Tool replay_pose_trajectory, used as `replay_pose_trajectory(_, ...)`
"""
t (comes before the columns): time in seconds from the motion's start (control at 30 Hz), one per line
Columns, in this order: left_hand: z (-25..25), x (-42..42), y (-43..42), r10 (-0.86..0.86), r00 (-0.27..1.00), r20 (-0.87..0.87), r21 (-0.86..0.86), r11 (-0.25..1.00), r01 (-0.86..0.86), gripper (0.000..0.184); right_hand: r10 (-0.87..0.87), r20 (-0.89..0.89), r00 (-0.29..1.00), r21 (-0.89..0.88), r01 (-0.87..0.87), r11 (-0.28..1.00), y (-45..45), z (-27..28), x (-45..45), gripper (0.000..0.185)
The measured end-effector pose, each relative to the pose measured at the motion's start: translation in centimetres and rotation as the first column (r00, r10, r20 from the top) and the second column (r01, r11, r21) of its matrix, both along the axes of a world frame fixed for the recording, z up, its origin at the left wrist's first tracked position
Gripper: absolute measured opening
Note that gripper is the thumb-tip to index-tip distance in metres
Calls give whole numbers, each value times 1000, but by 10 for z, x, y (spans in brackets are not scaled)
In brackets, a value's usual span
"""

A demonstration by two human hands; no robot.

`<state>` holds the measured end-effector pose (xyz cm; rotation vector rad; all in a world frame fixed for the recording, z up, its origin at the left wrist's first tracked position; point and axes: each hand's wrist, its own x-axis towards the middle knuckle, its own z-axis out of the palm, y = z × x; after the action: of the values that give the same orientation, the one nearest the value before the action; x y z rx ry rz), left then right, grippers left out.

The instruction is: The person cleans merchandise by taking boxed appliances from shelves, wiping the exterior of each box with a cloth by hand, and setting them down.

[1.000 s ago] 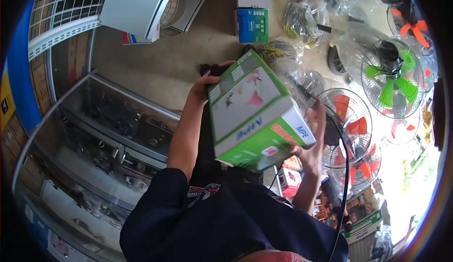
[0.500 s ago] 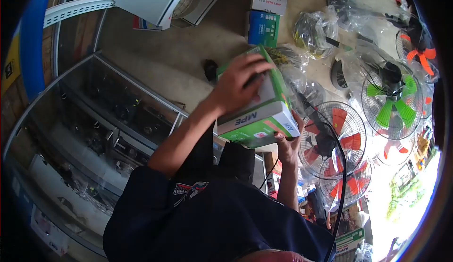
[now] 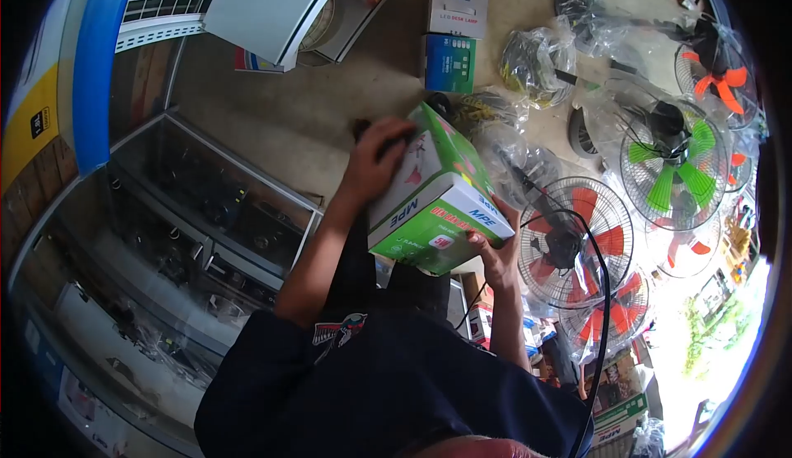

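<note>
A green and white cardboard box (image 3: 433,223) marked MPE is held tilted in front of my body, with pink pictures on its white face. My right hand (image 3: 499,256) grips its near right corner, the thumb pressed on the green side and the other fingers mostly hidden behind. At the far left edge, my left hand (image 3: 378,161) has bent fingers against the box near its upper corner. The thumb lies beside the white face. Exactly how the left fingertips meet the box is hard to make out.
Glass display cases (image 3: 206,202) stand on the left. Ahead on the floor are a white LED desk lamp box (image 3: 456,10) and a blue-green box (image 3: 450,62). On the right are plastic-wrapped fans, including an orange-bladed fan (image 3: 577,244) and a green-bladed fan (image 3: 672,161). A black cable (image 3: 605,318) hangs nearby.
My left hand has moved left from across the box to its far left edge, uncovering the white face. The box has turned and tilted slightly. My right hand keeps its corner.
</note>
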<state>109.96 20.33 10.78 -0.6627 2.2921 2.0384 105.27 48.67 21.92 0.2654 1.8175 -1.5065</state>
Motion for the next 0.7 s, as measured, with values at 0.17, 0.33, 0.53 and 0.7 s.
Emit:
replay_pose_trajectory(0.17,83,2,0,-205,972,-114,-14,979,204,40,68,-45,997,41,-67,997,18,5,-14,100)
replay_pose_trajectory(0.33,-54,-89,-41,-157,964,-216,209,957,202,39,152,-76,986,78,-146,986,30,29,-36,109)
replay_pose_trajectory(0.53,-172,-110,18,-422,879,-222,928,185,323,47,232,-192,954,91,-218,972,43,27,-54,111)
replay_pose_trajectory(0.7,-184,23,37,-395,872,289,957,93,-275,38,107,-78,991,120,-98,988,45,27,-57,104)
